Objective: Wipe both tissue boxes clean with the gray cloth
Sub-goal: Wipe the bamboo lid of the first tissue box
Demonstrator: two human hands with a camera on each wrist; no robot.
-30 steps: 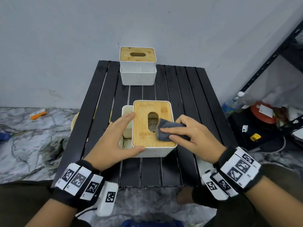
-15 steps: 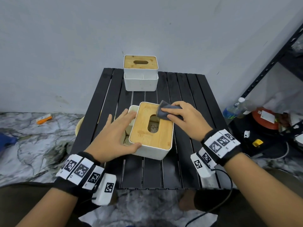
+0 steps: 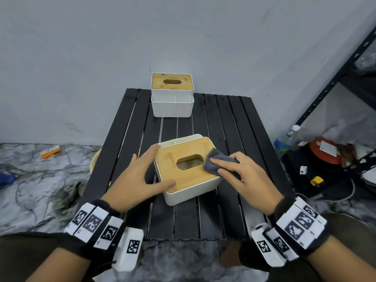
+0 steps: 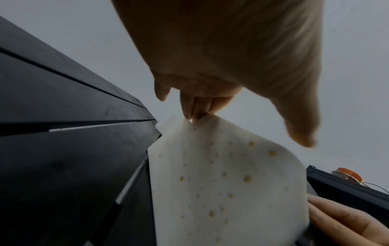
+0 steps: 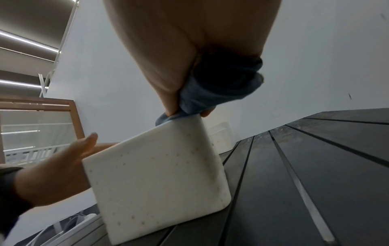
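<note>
The near tissue box [image 3: 189, 186] is white with a bamboo lid and stands askew on the black slatted table [image 3: 227, 123]. My right hand [image 3: 242, 176] grips the bunched gray cloth [image 3: 218, 160] and presses it on the lid's right end beside the slot. In the right wrist view the cloth [image 5: 210, 93] is wadded in my palm above the box's speckled wall [image 5: 157, 174]. My left hand [image 3: 142, 176] lies with straight fingers along the box's left side, thumb on the lid's near corner. The second tissue box [image 3: 172, 94] stands at the table's far edge.
A wall rises right behind the table. A black metal shelf [image 3: 335, 78] stands at the right, with a water bottle [image 3: 284, 139], a red round object [image 3: 325, 149] and cables on the floor by it. An orange item [image 3: 50, 150] lies on the marble floor to the left.
The near box has turned clockwise, so its side compartment now faces away from me. The cloth went from the lid's middle to its far edge, then to the right end.
</note>
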